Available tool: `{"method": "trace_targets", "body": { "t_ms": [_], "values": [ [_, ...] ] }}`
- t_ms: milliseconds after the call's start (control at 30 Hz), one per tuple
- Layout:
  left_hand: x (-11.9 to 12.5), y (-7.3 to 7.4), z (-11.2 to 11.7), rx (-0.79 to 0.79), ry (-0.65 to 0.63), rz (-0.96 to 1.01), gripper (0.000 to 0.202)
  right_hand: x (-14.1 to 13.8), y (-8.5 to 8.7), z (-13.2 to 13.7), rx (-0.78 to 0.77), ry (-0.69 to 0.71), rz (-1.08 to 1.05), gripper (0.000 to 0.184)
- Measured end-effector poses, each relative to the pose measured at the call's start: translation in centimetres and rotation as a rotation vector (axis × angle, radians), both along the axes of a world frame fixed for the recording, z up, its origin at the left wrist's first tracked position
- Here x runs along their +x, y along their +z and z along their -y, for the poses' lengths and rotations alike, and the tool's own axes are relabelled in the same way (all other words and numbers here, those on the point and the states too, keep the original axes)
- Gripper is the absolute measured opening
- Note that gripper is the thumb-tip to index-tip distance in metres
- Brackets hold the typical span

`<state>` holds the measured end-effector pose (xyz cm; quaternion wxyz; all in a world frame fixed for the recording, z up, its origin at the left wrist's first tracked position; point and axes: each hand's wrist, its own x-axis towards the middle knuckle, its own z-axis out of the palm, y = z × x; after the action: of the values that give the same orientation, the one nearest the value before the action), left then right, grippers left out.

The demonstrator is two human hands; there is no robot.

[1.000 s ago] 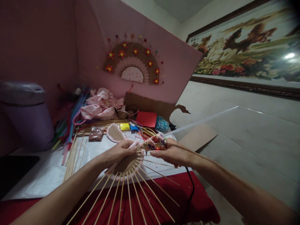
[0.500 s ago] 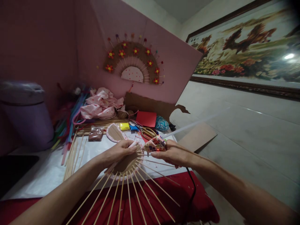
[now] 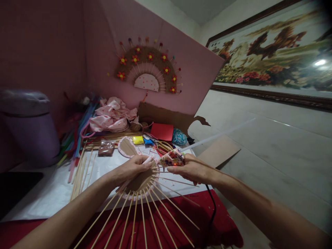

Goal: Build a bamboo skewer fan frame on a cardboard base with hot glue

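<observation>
My left hand (image 3: 128, 170) grips the edge of a half-round cardboard piece (image 3: 140, 180) trimmed with pink cloth. Thin wooden sticks (image 3: 143, 218) fan out from its curved rim toward me. In my right hand (image 3: 198, 169) is a hot glue gun (image 3: 173, 158) with a flower pattern and a small red light. A long clear glue stick (image 3: 220, 134) juts from its back, and a black cord (image 3: 213, 207) hangs below. Its nozzle points down at the rim's right end, close to the sticks; whether it touches is unclear. A second pink-edged cardboard piece (image 3: 127, 147) lies just beyond my left hand.
Behind lie pink cloth (image 3: 111, 116), scissors (image 3: 164, 147), a red card (image 3: 162, 131), blue yarn (image 3: 178, 137) and clay packets (image 3: 105, 148). Loose sticks (image 3: 77, 176) lie left, near a purple bin (image 3: 31, 131). A decorated fan (image 3: 149, 57) hangs on the pink board.
</observation>
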<state>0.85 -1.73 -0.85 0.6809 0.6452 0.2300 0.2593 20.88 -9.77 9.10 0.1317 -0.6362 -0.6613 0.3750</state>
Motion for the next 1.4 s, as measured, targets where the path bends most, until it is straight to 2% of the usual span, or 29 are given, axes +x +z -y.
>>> {"method": "trace_targets", "body": {
  "t_ms": [200,433,600,867,1200,1400],
  "values": [
    [0.1,-0.1,0.0,-0.024,0.024,-0.003,0.037,0.0,0.1,-0.1,0.02,0.041,-0.016,0.029],
    [0.1,0.4,0.3,-0.009,0.029,-0.027,0.039,-0.3,0.3,-0.1,0.024,0.026,-0.012,0.025],
    [0.1,0.4,0.3,0.015,0.037,-0.026,0.038,-0.3,0.3,-0.1,0.017,-0.008,0.017,0.031],
    [0.1,0.3,0.3,-0.022,0.022,0.008,0.04,-0.1,0.3,0.1,0.012,0.028,-0.001,0.032],
    [0.1,0.9,0.7,0.002,0.046,0.023,0.047,0.7,-0.6,0.1,0.008,0.025,0.038,0.036],
    [0.1,0.8,0.6,0.006,0.046,0.021,0.043,0.5,-0.1,0.4,0.005,-0.01,0.023,0.033]
  ]
}}
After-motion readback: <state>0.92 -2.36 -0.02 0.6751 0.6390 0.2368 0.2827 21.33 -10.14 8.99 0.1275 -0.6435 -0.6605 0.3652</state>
